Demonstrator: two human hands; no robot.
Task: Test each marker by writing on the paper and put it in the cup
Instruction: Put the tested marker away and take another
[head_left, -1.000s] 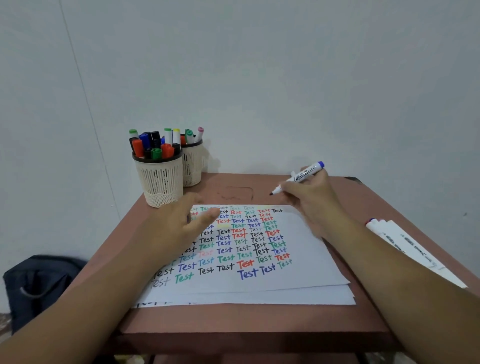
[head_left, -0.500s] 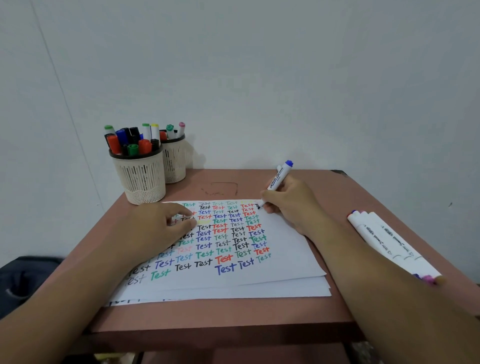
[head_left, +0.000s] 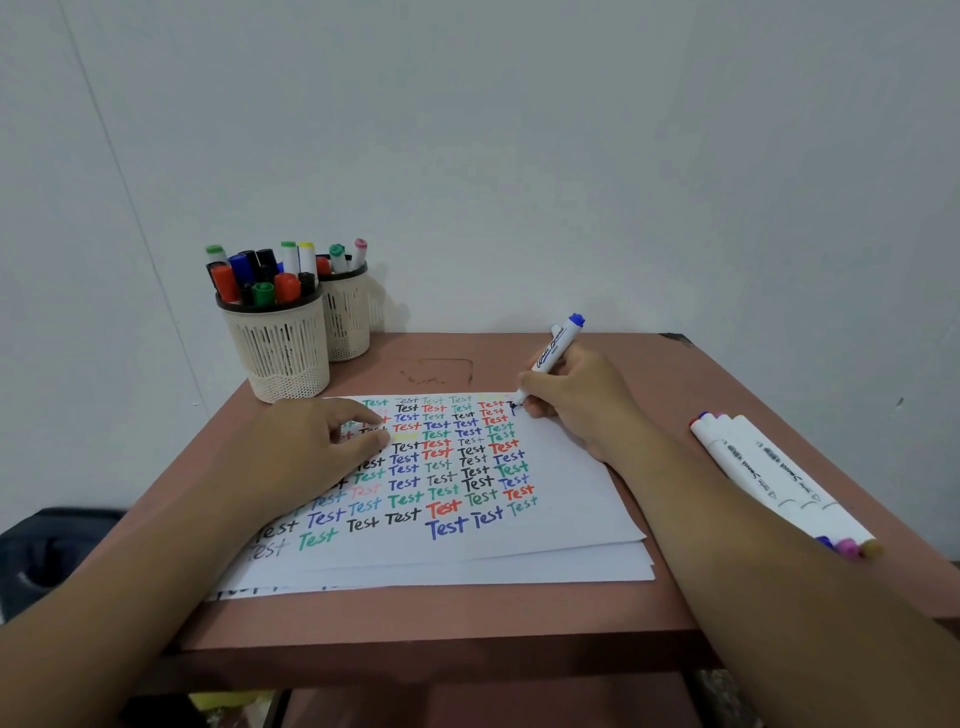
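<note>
A stack of white paper (head_left: 561, 525) lies on the reddish table, covered with rows of the word "Test" in several colours. My right hand (head_left: 576, 400) grips a white marker with a blue end (head_left: 556, 345), tip down on the paper's top right edge beside a fresh dark mark. My left hand (head_left: 317, 441) rests flat on the left part of the paper, fingers spread. Two cream mesh cups stand at the back left: the nearer cup (head_left: 285, 348) holds several markers, and the one behind (head_left: 348, 322) holds a few more.
Three white markers (head_left: 769, 478) lie side by side at the table's right edge, pointing toward me. The table (head_left: 467, 608) stands against a pale wall. A dark bag (head_left: 47, 556) sits on the floor at the left.
My right hand came down from above the table and set the marker's tip on the paper's top right edge. My left hand settled flat on the paper.
</note>
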